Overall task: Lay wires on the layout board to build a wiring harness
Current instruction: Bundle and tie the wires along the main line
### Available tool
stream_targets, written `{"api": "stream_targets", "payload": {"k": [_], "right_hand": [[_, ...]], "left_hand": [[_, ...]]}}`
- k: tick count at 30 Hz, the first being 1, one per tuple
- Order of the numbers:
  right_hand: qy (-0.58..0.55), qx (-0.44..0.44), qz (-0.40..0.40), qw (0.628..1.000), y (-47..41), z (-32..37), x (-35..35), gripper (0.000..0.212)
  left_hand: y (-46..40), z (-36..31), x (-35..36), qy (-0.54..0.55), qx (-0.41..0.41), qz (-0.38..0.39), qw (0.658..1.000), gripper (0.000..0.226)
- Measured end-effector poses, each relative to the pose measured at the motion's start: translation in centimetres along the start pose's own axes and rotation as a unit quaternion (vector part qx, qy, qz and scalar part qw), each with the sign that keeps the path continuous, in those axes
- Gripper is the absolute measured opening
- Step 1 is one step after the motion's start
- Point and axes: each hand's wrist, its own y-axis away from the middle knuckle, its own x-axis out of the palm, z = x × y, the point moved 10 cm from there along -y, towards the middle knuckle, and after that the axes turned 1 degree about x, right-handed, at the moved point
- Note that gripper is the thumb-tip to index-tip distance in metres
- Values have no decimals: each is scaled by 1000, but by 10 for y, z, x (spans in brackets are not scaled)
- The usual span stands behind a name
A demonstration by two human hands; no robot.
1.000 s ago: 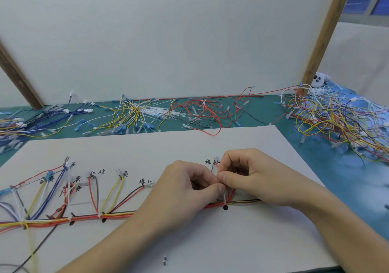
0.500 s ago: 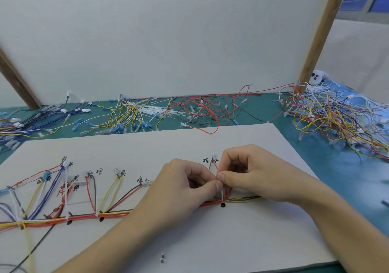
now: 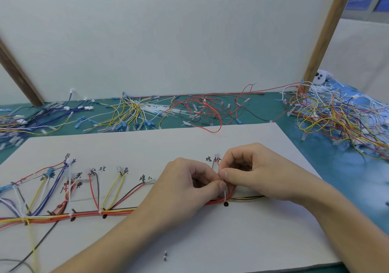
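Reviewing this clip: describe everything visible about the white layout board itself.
The layout board is a flat white sheet, seemingly card or foam, lying on the green bench. It bears handwritten black characters at the branch ends and black dots along the trunk line. The wire harness runs along it, tied at intervals. The left hand and right hand work above it.

One head-worn camera looks forward and down from the near edge of the layout board (image 3: 210, 241). It sits close, facing the upright white panel (image 3: 168, 30) behind the far edge
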Motion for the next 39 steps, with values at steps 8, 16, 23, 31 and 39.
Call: {"api": "stream_targets", "payload": {"k": [8, 16, 23, 31, 39], "right_hand": [[0, -23, 19, 1000, 1, 5, -1, 12], [18, -27, -7, 999, 0, 8, -3, 10], [-29, -8, 15, 999, 1, 3, 0, 7], [-17, 1, 45, 999, 3, 1, 0, 9], [29, -20, 13, 999, 3, 7, -2, 12]], "left_hand": [[1, 0, 0, 0, -3, 0, 1000, 11], [1, -2, 1, 4, -6, 8, 1000, 10], [3, -5, 2, 1, 9, 0, 1000, 12], [4, -3, 2, -6, 13, 1, 1000, 13], [2, -2, 2, 6, 9, 10, 1000, 12]]}}
